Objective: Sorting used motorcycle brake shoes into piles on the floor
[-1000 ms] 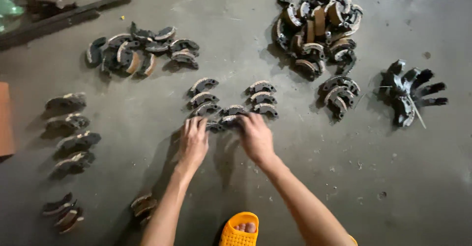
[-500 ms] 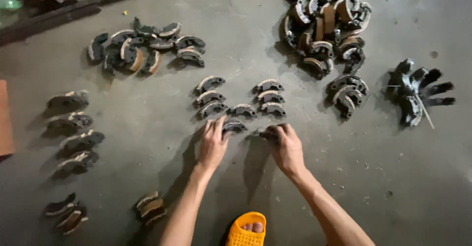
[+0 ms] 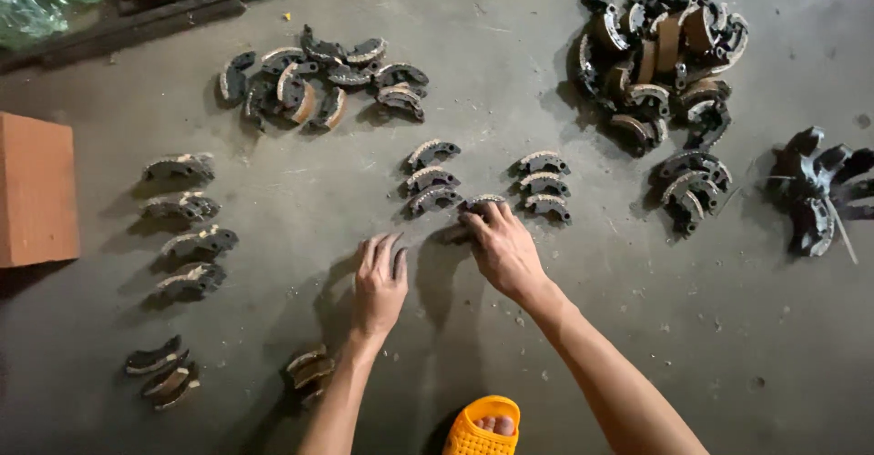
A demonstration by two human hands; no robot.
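Observation:
Curved dark brake shoes lie sorted on a grey concrete floor. Two short rows sit in the middle: a left row (image 3: 431, 178) and a right row (image 3: 544, 186). My right hand (image 3: 503, 250) rests over another shoe (image 3: 481, 204) between the rows, fingers curled on it. My left hand (image 3: 380, 279) lies flat on the bare floor just left of it, fingers spread, holding nothing.
A big heap of shoes (image 3: 663, 50) sits far right, a smaller heap (image 3: 314, 80) far left. A column of shoes (image 3: 187, 223) runs down the left. A brown block (image 3: 35, 189), dark spoked part (image 3: 815, 191), long bar (image 3: 164, 14) and my orange sandal (image 3: 480, 425) are also here.
My left hand has drawn back from the shoes to the bare floor. My right hand shifted left onto the middle shoe. The camera view moved slightly.

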